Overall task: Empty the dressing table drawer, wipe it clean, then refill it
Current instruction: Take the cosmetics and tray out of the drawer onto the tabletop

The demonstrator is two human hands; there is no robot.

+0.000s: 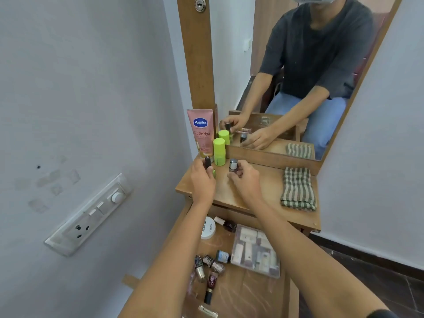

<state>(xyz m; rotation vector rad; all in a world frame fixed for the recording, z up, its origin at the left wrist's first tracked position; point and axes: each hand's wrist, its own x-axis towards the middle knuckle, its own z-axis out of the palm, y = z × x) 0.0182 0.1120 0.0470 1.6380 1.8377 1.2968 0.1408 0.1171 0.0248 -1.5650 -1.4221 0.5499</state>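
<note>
The wooden drawer (285, 294) is pulled open below the dressing table top (263, 187). In it lie several nail polish bottles (212, 265), a white round jar (208, 227) and a clear plastic box (254, 250). My left hand (203, 180) holds a small dark-capped bottle (207, 162) upright on the table top. My right hand (244, 177) grips a small bottle with a silver cap (233, 164), also standing on the top. Behind them stand a pink Vaseline tube (202, 131) and a green stick container (219, 151).
A folded striped cloth (297, 188) lies on the right of the table top. The mirror (298, 65) rises behind, reflecting a seated person. A switch panel (89, 214) sits on the left wall. Dark floor shows at the lower right.
</note>
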